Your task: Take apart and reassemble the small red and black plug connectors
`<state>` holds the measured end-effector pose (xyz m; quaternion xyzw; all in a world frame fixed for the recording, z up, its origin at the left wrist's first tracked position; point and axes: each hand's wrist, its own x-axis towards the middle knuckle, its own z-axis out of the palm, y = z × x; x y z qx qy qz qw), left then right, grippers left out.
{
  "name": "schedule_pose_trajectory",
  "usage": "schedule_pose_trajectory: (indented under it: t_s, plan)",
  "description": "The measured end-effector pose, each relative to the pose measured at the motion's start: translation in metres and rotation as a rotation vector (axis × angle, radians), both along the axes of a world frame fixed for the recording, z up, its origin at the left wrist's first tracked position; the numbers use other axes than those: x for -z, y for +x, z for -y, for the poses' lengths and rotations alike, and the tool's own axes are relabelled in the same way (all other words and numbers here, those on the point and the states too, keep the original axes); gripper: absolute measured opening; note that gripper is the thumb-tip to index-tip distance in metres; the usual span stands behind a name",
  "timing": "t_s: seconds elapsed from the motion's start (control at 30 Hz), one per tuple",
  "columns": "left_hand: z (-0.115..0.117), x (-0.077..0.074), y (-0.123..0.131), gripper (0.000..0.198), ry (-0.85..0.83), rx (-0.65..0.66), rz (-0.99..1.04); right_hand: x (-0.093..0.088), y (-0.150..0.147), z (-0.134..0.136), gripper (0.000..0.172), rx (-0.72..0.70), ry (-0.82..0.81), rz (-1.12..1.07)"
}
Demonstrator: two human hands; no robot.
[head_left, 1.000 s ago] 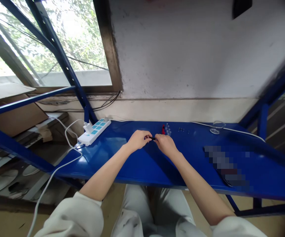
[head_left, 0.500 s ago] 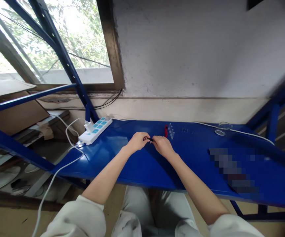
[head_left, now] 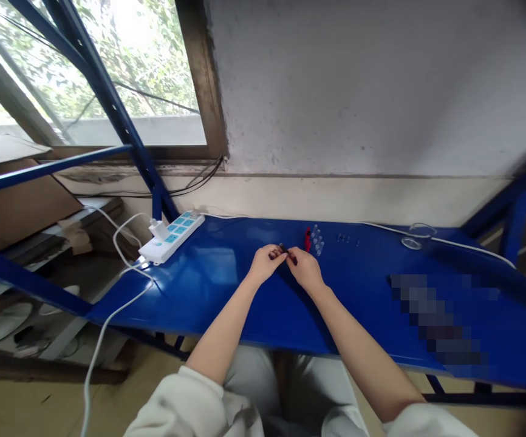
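Observation:
Above the blue table (head_left: pixel 208 303), my left hand (head_left: pixel 267 264) and my right hand (head_left: pixel 305 268) meet with their fingers pinched together. Between the fingertips shows a small dark piece (head_left: pixel 283 248), which both hands grip; its kind is too small to make out. Just beyond my right hand stand several small red pieces (head_left: pixel 307 240). Beside them is a group of small clear plastic cylinders (head_left: pixel 318 240). Farther right lie several tiny thin pieces (head_left: pixel 347 239), too small to name.
A white power strip (head_left: pixel 172 237) with a plug in it lies at the table's left end, its white cable (head_left: pixel 93 370) hanging over the edge. Clear round items (head_left: pixel 412 243) lie at the back right. A blurred-out dark object (head_left: pixel 436 321) is at the right. Blue metal posts (head_left: pixel 121 121) frame the table.
My left hand has moved right, closer to my right hand, and the dark piece now sits tucked between the fingertips. The view has shifted slightly.

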<state>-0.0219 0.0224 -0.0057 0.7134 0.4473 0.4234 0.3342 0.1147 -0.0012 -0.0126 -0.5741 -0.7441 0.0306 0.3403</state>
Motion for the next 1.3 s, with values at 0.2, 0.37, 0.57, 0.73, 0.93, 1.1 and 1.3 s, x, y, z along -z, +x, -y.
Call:
schedule_pose_trajectory:
  t_s: [0.2,0.37,0.57,0.73,0.93,1.1,1.3]
  plan:
    - [-0.005,0.004,-0.017,0.017,0.155,-0.292,-0.158,0.000,-0.002,0.001,0.023,-0.051,-0.021,0.025]
    - [-0.013,0.005,-0.046,0.013,0.085,-0.590,-0.405,-0.004,-0.003,0.008,0.024,-0.092,-0.050,0.037]
    - [-0.015,0.002,-0.049,0.013,-0.025,-0.690,-0.546,-0.010,0.001,0.012,0.028,-0.062,-0.014,-0.010]
    - [-0.014,0.000,-0.047,0.014,-0.042,-0.681,-0.585,-0.031,0.019,0.010,0.032,0.070,0.174,-0.151]
    - [-0.017,0.003,-0.048,0.018,-0.047,-0.671,-0.586,-0.037,0.055,0.006,0.032,0.361,0.228,-0.252]
    - [-0.017,0.005,-0.046,0.017,-0.030,-0.696,-0.617,-0.013,0.074,-0.001,0.023,0.493,-0.059,-0.137]
    - [-0.004,-0.002,-0.041,0.030,0.104,-0.773,-0.608,-0.001,0.075,-0.006,0.025,0.467,-0.353,-0.036]
